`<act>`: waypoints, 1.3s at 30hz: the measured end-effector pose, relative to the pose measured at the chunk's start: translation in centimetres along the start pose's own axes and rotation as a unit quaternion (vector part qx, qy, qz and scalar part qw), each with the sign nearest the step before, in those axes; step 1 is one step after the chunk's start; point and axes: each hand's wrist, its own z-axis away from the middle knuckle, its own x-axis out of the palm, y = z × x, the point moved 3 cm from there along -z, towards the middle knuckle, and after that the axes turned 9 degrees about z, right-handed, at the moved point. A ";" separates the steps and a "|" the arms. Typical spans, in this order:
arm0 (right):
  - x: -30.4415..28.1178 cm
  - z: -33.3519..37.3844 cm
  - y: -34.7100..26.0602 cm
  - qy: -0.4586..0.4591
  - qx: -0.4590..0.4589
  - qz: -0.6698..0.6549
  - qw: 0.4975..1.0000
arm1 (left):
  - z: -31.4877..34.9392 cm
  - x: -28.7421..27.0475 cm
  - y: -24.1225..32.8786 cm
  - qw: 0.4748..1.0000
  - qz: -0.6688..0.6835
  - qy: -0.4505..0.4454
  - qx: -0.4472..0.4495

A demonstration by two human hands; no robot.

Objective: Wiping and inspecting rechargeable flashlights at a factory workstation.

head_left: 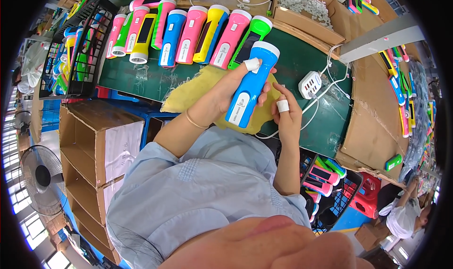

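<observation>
A blue flashlight (248, 92) with a white head ring and a white label lies tilted in my left hand (230, 88). My left thumb, wrapped in white tape, presses near its button, and the fingers come round the far side. Just right of it, apart from the flashlight, my right hand (289, 114) holds nothing, its fingers apart and slightly bent. White tape circles one of its fingers. Beneath both hands a yellow cloth (188, 92) covers part of the green table (325, 127). Behind the held one, a green flashlight (250, 40) ends a row of several coloured flashlights.
A white multi-port USB charger (310, 85) with cables sits right of my hands. Black crates of flashlights stand at the left (75, 56) and lower right (337, 207). Cardboard boxes (309, 21) line the back. Cardboard shelving (89, 146) and a fan (42, 177) are at left.
</observation>
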 end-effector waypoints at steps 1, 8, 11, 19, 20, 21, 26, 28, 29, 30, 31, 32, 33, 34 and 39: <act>-0.2 -0.1 0.1 -0.022 0.025 -0.031 0.999 | 0.3 0.3 -0.1 0.999 -0.016 0.046 0.019; -0.4 -0.8 -0.2 0.010 0.037 -0.041 0.998 | 0.3 -1.1 0.1 0.978 -0.129 0.120 0.111; -0.8 -1.2 -0.7 0.018 0.030 -0.039 0.999 | -0.2 0.2 2.3 0.911 -0.333 0.106 0.220; -2.2 -2.4 -0.9 0.015 0.008 -0.136 0.991 | -1.8 4.5 7.8 0.515 -0.693 0.274 0.425; -2.2 -2.4 -0.8 0.028 -0.006 -0.100 0.995 | -2.2 4.2 7.8 0.516 -0.691 0.274 0.425; -2.0 -2.3 -1.0 0.037 -0.021 -0.065 0.997 | -2.0 4.3 7.9 0.531 -0.676 0.284 0.424; -1.3 -2.6 -2.6 0.032 -0.081 -0.069 0.994 | -2.2 1.1 7.0 0.969 -0.193 0.050 0.148; 0.0 -2.5 -4.3 0.051 -0.154 0.028 0.986 | -1.4 1.4 4.9 0.981 -0.142 0.030 0.125; 0.5 -2.5 -4.6 0.063 -0.202 0.099 0.972 | -1.9 0.5 4.3 0.983 -0.141 0.031 0.116; 0.8 -2.7 -4.7 0.065 -0.237 0.194 0.950 | -1.7 0.5 3.9 0.983 -0.142 0.040 0.114; 1.2 -2.5 -5.3 0.088 -0.296 0.274 0.911 | -1.7 0.7 3.3 0.981 -0.140 0.078 0.109; 1.7 -2.1 -5.8 0.110 -0.351 0.351 0.861 | -1.3 1.4 2.6 0.921 -0.304 0.118 0.212; 2.2 -1.9 -6.2 0.125 -0.397 0.396 0.819 | -0.3 3.0 2.1 0.821 -0.454 0.153 0.310; 2.1 -2.2 -6.4 0.060 -0.339 0.378 0.860 | -1.3 1.7 2.5 0.901 -0.321 0.108 0.271; 0.4 -1.2 -6.1 -0.288 -0.165 0.058 0.941 | 0.0 1.5 2.5 0.931 -0.212 0.057 0.293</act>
